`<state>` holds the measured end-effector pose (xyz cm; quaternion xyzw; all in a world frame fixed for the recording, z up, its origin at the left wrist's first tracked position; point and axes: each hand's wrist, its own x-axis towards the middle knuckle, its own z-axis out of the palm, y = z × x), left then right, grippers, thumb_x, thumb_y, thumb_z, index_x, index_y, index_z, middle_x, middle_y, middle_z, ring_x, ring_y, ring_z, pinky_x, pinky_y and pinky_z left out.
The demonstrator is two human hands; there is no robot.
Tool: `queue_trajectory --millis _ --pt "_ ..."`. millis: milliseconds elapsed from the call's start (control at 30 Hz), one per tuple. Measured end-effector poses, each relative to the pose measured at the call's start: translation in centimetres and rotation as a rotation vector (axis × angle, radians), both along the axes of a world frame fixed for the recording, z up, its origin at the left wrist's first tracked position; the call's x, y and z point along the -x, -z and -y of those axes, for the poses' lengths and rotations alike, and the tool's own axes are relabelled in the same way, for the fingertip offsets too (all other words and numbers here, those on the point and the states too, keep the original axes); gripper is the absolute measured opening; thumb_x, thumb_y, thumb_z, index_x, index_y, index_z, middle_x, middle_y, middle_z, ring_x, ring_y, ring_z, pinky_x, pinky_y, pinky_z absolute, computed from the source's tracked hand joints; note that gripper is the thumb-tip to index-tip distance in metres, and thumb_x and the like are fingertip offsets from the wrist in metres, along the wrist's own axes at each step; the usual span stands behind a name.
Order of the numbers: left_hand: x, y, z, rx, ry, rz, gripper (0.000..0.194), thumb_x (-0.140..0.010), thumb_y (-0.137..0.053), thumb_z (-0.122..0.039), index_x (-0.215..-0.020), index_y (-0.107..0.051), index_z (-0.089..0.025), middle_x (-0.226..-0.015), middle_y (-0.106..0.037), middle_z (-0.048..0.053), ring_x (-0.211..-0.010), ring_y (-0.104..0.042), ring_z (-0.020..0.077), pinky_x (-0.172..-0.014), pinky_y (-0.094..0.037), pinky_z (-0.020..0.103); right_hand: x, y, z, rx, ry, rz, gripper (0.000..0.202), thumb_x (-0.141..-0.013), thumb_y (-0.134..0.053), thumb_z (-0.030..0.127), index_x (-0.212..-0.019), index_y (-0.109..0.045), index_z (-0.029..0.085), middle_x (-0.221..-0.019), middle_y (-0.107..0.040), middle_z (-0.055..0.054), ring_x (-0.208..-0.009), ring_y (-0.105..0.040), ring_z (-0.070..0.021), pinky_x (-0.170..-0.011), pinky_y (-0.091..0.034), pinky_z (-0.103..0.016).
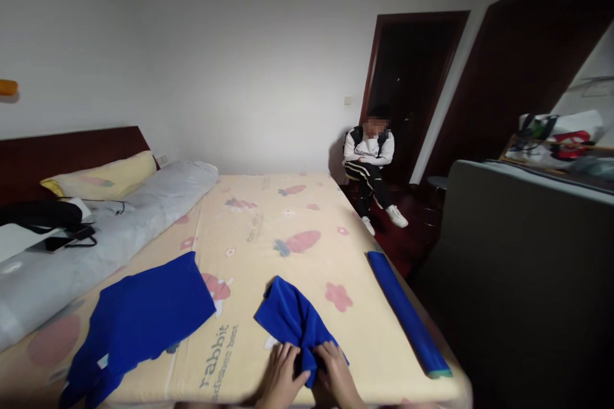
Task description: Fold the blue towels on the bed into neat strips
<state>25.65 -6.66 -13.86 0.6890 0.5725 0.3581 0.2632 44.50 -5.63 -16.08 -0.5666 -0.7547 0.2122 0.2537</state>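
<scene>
A crumpled blue cloth lies on the bed near its front edge. My left hand grips the near left part of it, fingers curled into the fabric. On the right side of the same cloth, my right hand has its fingers closed on a bunched fold. Between the two hands the fabric is gathered and creased. To the left a second blue cloth is spread out unevenly, with a small white tag near its lower end. A long, narrow blue cloth roll or folded strip lies along the bed's right edge.
The bed has a cream patterned sheet. A grey rolled quilt, a yellow pillow and black items are at left. A person sits beyond the bed's far right corner. A dark grey panel stands at right.
</scene>
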Motion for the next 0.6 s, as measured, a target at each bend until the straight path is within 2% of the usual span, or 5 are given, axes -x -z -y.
queue_trajectory --millis 100,233,300,400,600 --pt "0.9 0.9 0.9 0.103 0.084 0.102 0.028 -0.068 -0.070 -0.045 -0.094 -0.072 -0.035 -0.103 -0.071 0.009 -0.104 -0.062 0.0337 -0.096 -0.049 0.049 -0.6 -0.8 0.6 0.026 -0.065 -0.053 0.052 -0.055 -0.044 0.006 -0.099 -0.065 0.022 -0.104 -0.068 -0.006 -0.100 -0.058 -0.0255 -0.093 -0.044 -0.042" --pt "-0.2 0.6 0.5 0.125 -0.006 0.253 0.028 -0.075 -0.059 -0.053 -0.073 -0.067 -0.026 -0.082 -0.067 0.007 -0.083 -0.063 0.0255 -0.081 -0.053 0.040 0.1 -3.0 0.4 0.045 -0.107 -0.282 0.031 -0.066 -0.055 0.016 -0.095 -0.065 0.021 -0.098 -0.069 -0.008 -0.094 -0.060 -0.0254 -0.087 -0.046 -0.040" --pt "-0.5 -0.1 -0.2 0.106 -0.086 0.284 0.038 -0.080 -0.048 -0.060 -0.078 -0.063 -0.025 -0.083 -0.065 0.006 -0.085 -0.062 0.0239 -0.083 -0.051 0.038 0.4 -4.4 -0.1 0.070 -0.093 -0.384 0.015 -0.070 -0.062 0.026 -0.083 -0.065 0.020 -0.084 -0.068 -0.005 -0.081 -0.061 -0.0225 -0.076 -0.047 -0.035" --pt "0.2 -1.6 -1.4 0.085 -0.153 0.329 0.042 -0.084 -0.041 -0.063 -0.085 -0.057 -0.024 -0.083 -0.060 0.003 -0.085 -0.058 0.0205 -0.083 -0.048 0.033 0.1 -6.8 -0.9 0.072 -0.062 -0.456 0.014 -0.075 -0.064 0.035 -0.075 -0.066 0.021 -0.075 -0.066 -0.002 -0.072 -0.059 -0.0186 -0.068 -0.046 -0.031" --pt "2.0 -4.6 -2.7 0.142 0.005 0.357 0.037 -0.074 -0.064 -0.056 -0.068 -0.050 -0.023 -0.068 -0.046 -0.005 -0.069 -0.046 0.0130 -0.069 -0.041 0.025 -1.8 -9.0 -2.7 -0.007 0.091 -0.561 0.033 -0.081 -0.057 0.052 -0.080 -0.069 0.021 -0.081 -0.070 -0.006 -0.080 -0.061 -0.0207 -0.074 -0.045 -0.033"
